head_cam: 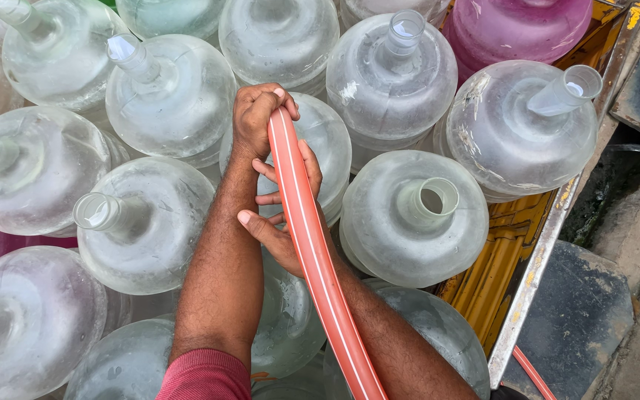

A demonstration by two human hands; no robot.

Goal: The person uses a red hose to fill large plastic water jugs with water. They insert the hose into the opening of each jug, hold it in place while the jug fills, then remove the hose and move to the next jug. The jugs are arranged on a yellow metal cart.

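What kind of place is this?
Probably the open bed of a water delivery truck parked by a road. Large clear jugs stand packed together on a yellow metal bed, both hands, left hand and right hand, grip an orange hose, and grey pavement lies beyond the edge.

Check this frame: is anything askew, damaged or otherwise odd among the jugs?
Mostly orderly. One clear jug right of the orange hose stands with an open neck, while its neighbours appear capped. Several jugs look scuffed. Both hands, left and right, grip the hose.
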